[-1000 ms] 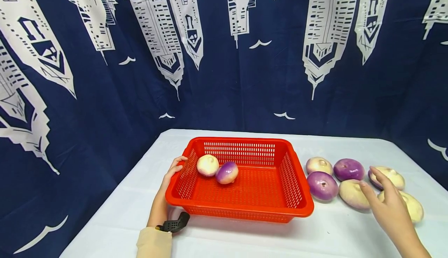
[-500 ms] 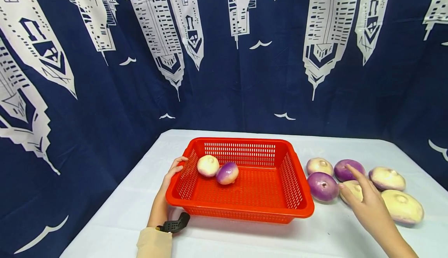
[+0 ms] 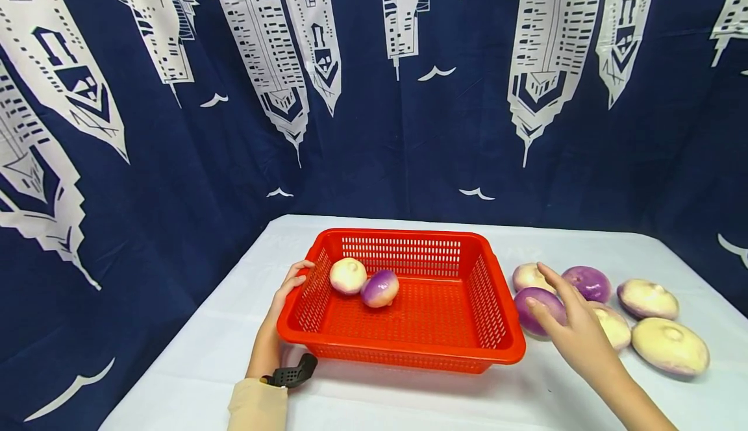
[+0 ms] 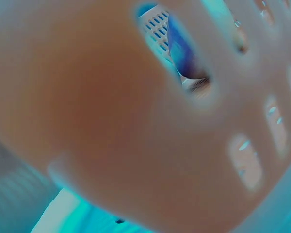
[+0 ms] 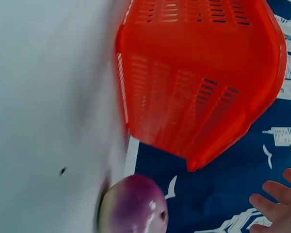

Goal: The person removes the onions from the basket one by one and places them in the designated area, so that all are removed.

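Observation:
A red slotted basket (image 3: 491, 346) stands mid-table and holds a cream turnip (image 3: 347, 275) and a purple turnip (image 3: 379, 288) near its left wall. My left hand (image 3: 290, 283) grips the basket's left rim, thumb over the top edge. My right hand (image 3: 552, 298) hovers with fingers spread over a purple turnip (image 3: 526, 322) just right of the basket, without gripping it. The right wrist view shows that purple turnip (image 5: 133, 206), the basket's (image 5: 199, 73) outer wall and my fingertips (image 5: 279, 196). The left wrist view is a blurred close-up of the basket wall (image 4: 136, 121).
More turnips lie on the white table (image 3: 409, 398) to the right: a cream one (image 3: 526, 275), a purple one (image 3: 587, 283) and cream ones (image 3: 647, 298) (image 3: 670, 346) (image 3: 616, 327). A dark blue printed curtain (image 3: 374, 126) hangs behind and on both sides.
My right hand has moved left, from over the cream turnips at the far right to over the purple turnip beside the basket. The left hand and basket have stayed put.

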Demonstrator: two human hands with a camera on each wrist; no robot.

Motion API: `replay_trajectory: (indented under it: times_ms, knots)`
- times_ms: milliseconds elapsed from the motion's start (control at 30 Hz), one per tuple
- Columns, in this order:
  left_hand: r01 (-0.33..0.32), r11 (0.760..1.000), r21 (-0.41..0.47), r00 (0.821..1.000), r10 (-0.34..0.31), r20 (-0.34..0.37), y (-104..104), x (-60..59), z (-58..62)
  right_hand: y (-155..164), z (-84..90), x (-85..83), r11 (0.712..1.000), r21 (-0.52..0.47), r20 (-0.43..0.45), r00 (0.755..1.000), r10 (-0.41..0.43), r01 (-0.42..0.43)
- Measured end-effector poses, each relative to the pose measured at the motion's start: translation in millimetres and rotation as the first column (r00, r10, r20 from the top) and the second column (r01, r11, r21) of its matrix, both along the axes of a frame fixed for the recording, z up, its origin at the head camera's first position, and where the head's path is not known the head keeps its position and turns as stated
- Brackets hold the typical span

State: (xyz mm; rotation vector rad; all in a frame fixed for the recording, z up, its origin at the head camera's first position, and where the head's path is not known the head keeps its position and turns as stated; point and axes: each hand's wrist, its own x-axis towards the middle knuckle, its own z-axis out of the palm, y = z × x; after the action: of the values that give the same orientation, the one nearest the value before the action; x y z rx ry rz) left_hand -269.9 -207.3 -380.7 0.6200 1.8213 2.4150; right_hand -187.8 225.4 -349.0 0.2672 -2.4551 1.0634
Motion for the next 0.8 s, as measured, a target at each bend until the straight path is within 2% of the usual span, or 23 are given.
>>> replay_trajectory:
  times_ms: [267, 533, 800]
  knots:
    - [0.007, 1.000, 0.011, 1.000, -0.007, -0.030, 0, 0.1, -0.6, -20, 11.1, -0.8, 0.998, -0.011, -0.012, 0.998, 0.068, -0.068]
    - [0.004, 1.000, 0.001, 1.000, -0.004, -0.027, 0, 0.3, -0.3, -32, 26.1, -2.7, 0.994, -0.020, -0.017, 0.994, 0.104, -0.104]
    - [0.024, 0.999, 0.024, 0.999, -0.024, -0.023, 0, 1.3, 1.5, -43, 42.2, -13.0, 0.987, -0.017, -0.036, 0.987, 0.159, -0.160]
